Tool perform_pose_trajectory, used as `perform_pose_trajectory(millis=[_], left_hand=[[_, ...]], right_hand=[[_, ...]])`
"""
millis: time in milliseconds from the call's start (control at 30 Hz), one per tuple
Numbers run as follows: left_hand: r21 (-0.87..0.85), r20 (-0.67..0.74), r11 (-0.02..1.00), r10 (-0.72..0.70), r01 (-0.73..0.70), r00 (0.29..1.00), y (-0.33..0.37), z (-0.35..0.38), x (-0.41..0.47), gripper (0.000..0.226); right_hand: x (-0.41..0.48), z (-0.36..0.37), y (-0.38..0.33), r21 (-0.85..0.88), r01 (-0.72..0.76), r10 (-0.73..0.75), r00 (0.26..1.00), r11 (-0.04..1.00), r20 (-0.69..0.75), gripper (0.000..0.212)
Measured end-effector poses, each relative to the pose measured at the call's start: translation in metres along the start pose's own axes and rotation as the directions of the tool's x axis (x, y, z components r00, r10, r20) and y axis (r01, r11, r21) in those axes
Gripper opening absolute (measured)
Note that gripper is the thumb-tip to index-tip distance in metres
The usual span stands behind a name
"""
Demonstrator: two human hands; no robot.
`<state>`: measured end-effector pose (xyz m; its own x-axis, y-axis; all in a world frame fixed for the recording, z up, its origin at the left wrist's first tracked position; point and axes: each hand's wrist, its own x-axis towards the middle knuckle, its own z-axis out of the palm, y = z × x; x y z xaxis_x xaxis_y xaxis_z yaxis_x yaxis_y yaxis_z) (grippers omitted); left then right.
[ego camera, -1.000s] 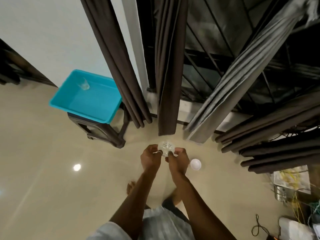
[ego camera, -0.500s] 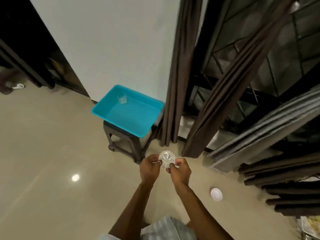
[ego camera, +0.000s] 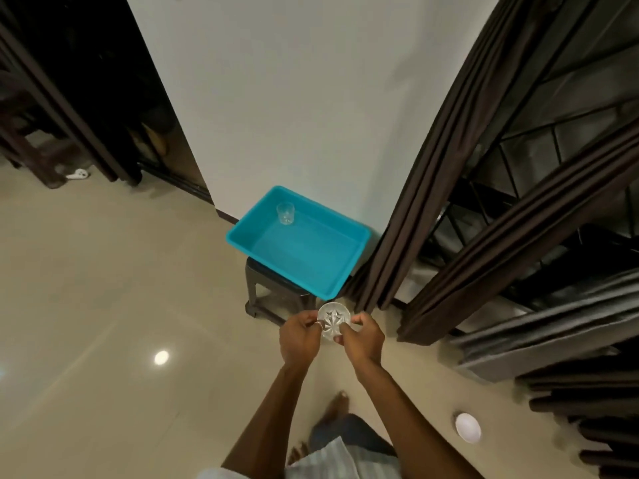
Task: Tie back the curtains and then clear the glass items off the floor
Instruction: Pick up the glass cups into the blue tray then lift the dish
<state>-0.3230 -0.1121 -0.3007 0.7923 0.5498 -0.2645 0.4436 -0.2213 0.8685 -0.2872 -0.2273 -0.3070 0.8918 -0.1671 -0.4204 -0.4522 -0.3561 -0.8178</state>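
I'm gripping the cut-glass bowl (ego camera: 333, 320) between my left hand (ego camera: 299, 337) and right hand (ego camera: 364, 337), teal tub (ego camera: 307, 248) just beyond.

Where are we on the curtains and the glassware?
Done: one glass stands in the tub. Whether the curtains are tied, I cannot tell. In hand: left hand and right hand hold a cut-glass bowl just short of the tub. Left: a white dish on the floor.

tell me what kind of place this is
Most likely a room in a home: glossy tiled floor, long dark curtains over a barred window, and a blue tub on a small stool.
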Motion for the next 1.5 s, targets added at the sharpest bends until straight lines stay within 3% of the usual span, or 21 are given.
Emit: perform_pose_trajectory(millis=[267, 433, 633, 1000, 1267, 1500], left_hand=[[0.116, -0.011, 0.993, -0.020, 0.021, 1.000, 0.031, -0.014, 0.100, 0.015], [0.100, -0.037, 0.994, -0.045, 0.049, 0.998, 0.046, -0.005, 0.145, 0.012], [0.236, 0.075, 0.969, 0.062, -0.078, 0.995, 0.062, 0.014, 0.183, 0.013], [0.311, 0.225, 0.935, 0.101, -0.170, 0.969, 0.064, -0.016, 0.293, 0.008], [0.305, 0.254, 0.947, 0.017, -0.097, 0.967, 0.046, -0.019, 0.386, 0.012], [0.375, 0.383, 0.925, -0.096, -0.060, 0.919, 0.031, 0.014, 0.466, 0.018]], right_hand=[[0.082, 0.054, -0.056, 0.008, 0.032, -0.033, 0.996, 0.999, 0.081, 0.020], [0.113, 0.064, -0.084, 0.022, 0.056, -0.058, 0.994, 0.998, 0.088, 0.015], [0.144, 0.066, -0.090, 0.073, -0.001, 0.002, 1.000, 0.997, -0.015, 0.024], [0.189, 0.151, -0.131, 0.028, -0.073, 0.076, 0.988, 0.997, -0.131, 0.007], [0.243, 0.215, -0.160, -0.027, -0.179, 0.172, 0.969, 0.983, -0.177, 0.008], [0.312, 0.255, -0.138, 0.153, -0.271, 0.300, 0.928, 0.950, -0.220, 0.013]])
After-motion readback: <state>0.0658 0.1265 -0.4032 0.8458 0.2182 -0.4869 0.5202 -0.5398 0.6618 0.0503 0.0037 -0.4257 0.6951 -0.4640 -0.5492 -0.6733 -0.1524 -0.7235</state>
